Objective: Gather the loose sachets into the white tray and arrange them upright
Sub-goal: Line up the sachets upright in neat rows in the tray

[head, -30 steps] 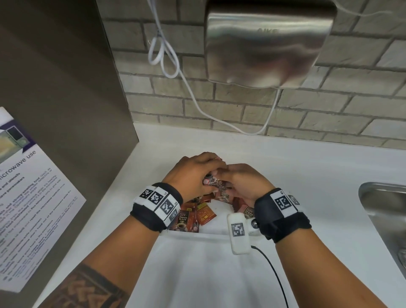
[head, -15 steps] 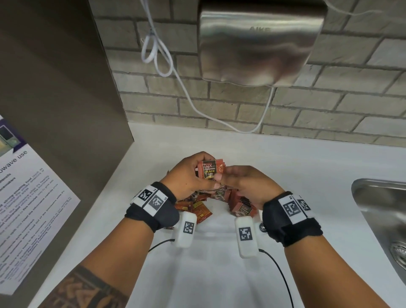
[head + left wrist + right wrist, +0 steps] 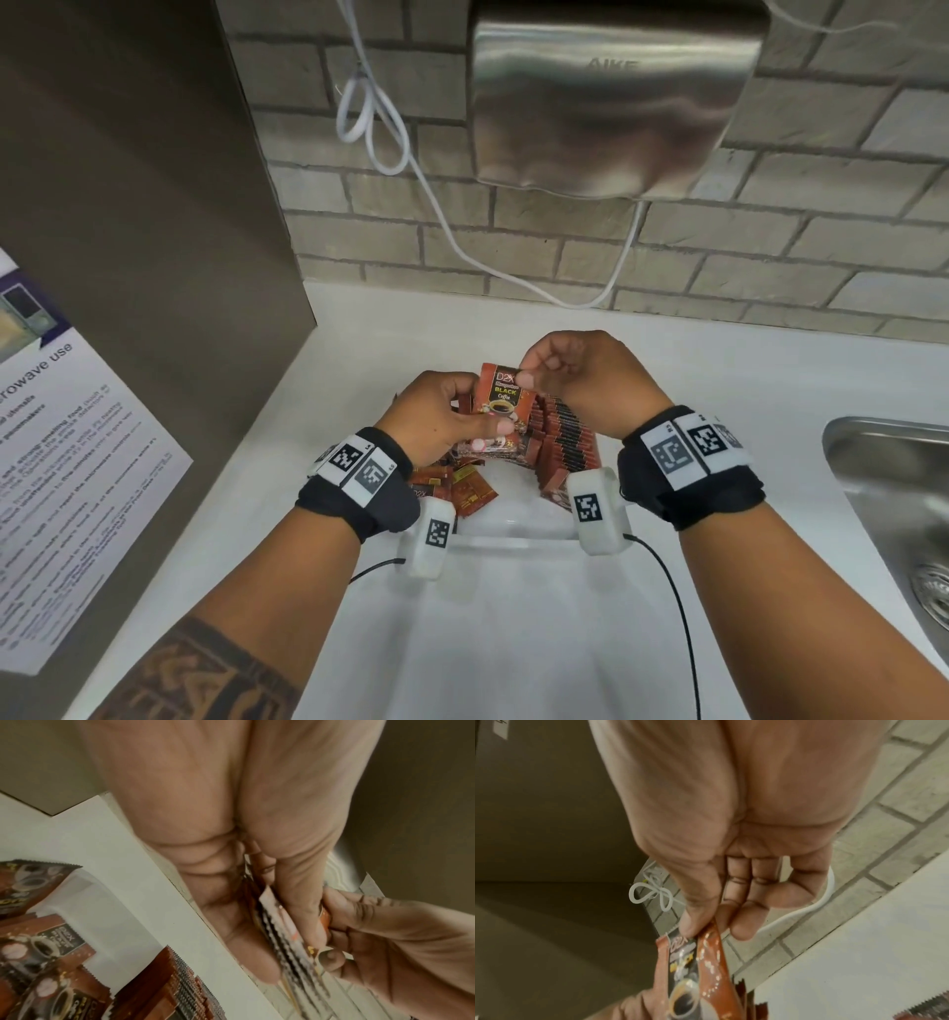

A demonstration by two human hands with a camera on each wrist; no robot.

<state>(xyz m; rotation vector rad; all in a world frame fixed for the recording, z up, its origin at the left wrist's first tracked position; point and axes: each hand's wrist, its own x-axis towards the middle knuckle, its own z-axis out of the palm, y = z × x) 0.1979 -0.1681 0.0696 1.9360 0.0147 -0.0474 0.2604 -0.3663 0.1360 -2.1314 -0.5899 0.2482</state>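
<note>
White counter (image 3: 513, 642), brick wall (image 3: 770, 246) and steel dryer (image 3: 611, 97) beyond both hands. Left hand (image 3: 441, 411) grips sachet bundle (image 3: 500, 411); right hand (image 3: 575, 375) pinches its top. Tray (image 3: 513, 539) with standing sachets (image 3: 565, 442) directly beneath.

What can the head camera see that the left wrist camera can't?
Only the head view shows the steel dryer on the brick wall, the sink and the wristbands. Only the left wrist view shows the left hand from its palm side, with the jagged edges of the sachets it grips. Both show the right hand pinching those sachets, and the upright row in the tray.
</note>
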